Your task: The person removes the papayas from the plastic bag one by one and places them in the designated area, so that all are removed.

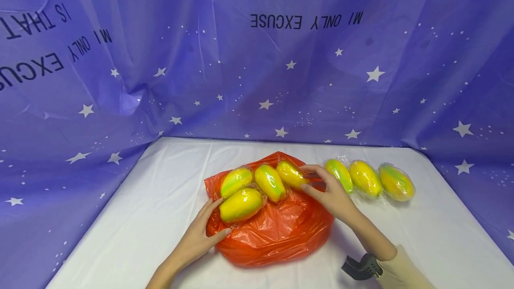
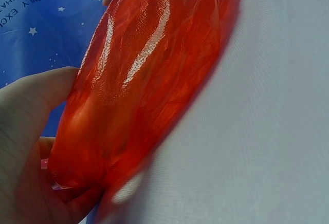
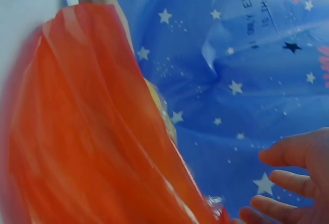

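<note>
A red plastic bag lies bulging on the white table, and several yellow-green papaya-like fruits in clear wrap rest on top of it. My left hand holds the bag's left side, fingers beside the nearest fruit and thumb on the front. In the left wrist view, the thumb and fingers curve round the bag's end. My right hand is over the bag's right side, fingertips right at the rightmost fruit on it. Its fingers look spread and loosely bent in the right wrist view.
To the right of the bag, three more wrapped fruits lie in a row on the white tablecloth. A purple star-printed curtain closes off the back and sides. A dark strap hangs at the right wrist.
</note>
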The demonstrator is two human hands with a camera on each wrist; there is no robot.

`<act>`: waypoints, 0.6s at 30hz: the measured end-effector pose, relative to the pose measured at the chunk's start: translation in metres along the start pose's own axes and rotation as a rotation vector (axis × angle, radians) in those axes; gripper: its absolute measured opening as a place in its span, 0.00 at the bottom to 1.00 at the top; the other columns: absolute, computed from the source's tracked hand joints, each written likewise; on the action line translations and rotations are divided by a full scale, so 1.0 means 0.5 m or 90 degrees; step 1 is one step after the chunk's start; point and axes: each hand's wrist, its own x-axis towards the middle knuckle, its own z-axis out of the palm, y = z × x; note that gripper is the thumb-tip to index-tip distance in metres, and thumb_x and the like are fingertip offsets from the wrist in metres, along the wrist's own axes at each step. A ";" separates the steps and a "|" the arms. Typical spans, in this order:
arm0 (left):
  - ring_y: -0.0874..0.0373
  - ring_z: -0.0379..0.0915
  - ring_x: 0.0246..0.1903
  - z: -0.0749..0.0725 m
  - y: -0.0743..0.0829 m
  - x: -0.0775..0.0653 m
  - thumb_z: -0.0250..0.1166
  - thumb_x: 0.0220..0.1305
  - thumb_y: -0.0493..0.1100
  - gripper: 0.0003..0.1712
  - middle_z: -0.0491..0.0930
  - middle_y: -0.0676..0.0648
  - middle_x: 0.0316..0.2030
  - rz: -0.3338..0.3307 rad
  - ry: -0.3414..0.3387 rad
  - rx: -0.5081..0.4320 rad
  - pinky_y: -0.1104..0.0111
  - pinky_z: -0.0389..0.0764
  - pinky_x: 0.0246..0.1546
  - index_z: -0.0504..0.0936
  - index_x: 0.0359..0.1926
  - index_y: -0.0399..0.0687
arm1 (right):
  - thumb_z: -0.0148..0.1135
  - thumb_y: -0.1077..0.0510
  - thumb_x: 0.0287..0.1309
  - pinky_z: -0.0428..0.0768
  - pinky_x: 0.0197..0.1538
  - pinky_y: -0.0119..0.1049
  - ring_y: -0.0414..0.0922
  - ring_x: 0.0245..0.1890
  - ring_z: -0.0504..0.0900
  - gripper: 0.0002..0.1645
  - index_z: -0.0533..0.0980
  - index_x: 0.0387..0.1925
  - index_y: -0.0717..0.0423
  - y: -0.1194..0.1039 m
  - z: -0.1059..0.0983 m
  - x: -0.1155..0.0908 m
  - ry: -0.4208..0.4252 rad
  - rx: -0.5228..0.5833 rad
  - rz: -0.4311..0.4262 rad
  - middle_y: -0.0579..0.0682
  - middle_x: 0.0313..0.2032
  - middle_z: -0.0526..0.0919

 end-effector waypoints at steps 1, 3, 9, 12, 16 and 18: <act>0.36 0.48 0.69 0.000 0.000 0.000 0.68 0.57 0.60 0.45 0.47 0.39 0.74 0.000 0.000 0.000 0.33 0.54 0.60 0.59 0.73 0.61 | 0.65 0.62 0.60 0.75 0.55 0.56 0.57 0.54 0.76 0.24 0.72 0.58 0.59 -0.002 0.007 0.002 -0.009 0.002 -0.002 0.60 0.54 0.77; 0.36 0.48 0.69 0.000 -0.001 0.000 0.68 0.57 0.60 0.46 0.47 0.39 0.74 0.000 0.001 0.001 0.34 0.54 0.60 0.59 0.73 0.60 | 0.66 0.62 0.59 0.75 0.55 0.56 0.58 0.53 0.76 0.25 0.72 0.58 0.57 -0.007 0.022 0.007 -0.030 0.006 -0.004 0.61 0.54 0.77; 0.36 0.48 0.69 0.001 -0.003 -0.001 0.68 0.57 0.60 0.46 0.47 0.39 0.74 0.004 0.005 0.000 0.34 0.54 0.60 0.59 0.73 0.61 | 0.67 0.64 0.57 0.76 0.54 0.54 0.59 0.52 0.78 0.25 0.73 0.57 0.55 -0.012 0.063 0.022 -0.090 0.007 -0.028 0.59 0.53 0.78; 0.36 0.48 0.69 0.001 -0.004 -0.002 0.68 0.57 0.60 0.45 0.47 0.40 0.74 0.006 0.008 0.001 0.33 0.54 0.60 0.59 0.73 0.61 | 0.67 0.63 0.57 0.77 0.54 0.51 0.57 0.52 0.78 0.26 0.73 0.58 0.52 -0.016 0.082 0.030 -0.118 -0.008 -0.034 0.53 0.54 0.78; 0.35 0.49 0.69 0.001 -0.003 -0.002 0.68 0.58 0.60 0.45 0.48 0.40 0.74 0.009 0.009 0.004 0.32 0.55 0.59 0.59 0.73 0.62 | 0.69 0.61 0.56 0.78 0.52 0.48 0.52 0.54 0.77 0.27 0.73 0.58 0.49 -0.027 0.108 0.039 -0.159 -0.046 -0.036 0.46 0.56 0.75; 0.35 0.49 0.69 0.001 -0.002 -0.002 0.68 0.57 0.60 0.45 0.48 0.40 0.74 0.010 0.009 0.004 0.32 0.55 0.59 0.59 0.73 0.62 | 0.70 0.61 0.55 0.79 0.52 0.48 0.52 0.54 0.76 0.28 0.73 0.58 0.50 -0.029 0.120 0.044 -0.178 -0.066 -0.043 0.46 0.57 0.75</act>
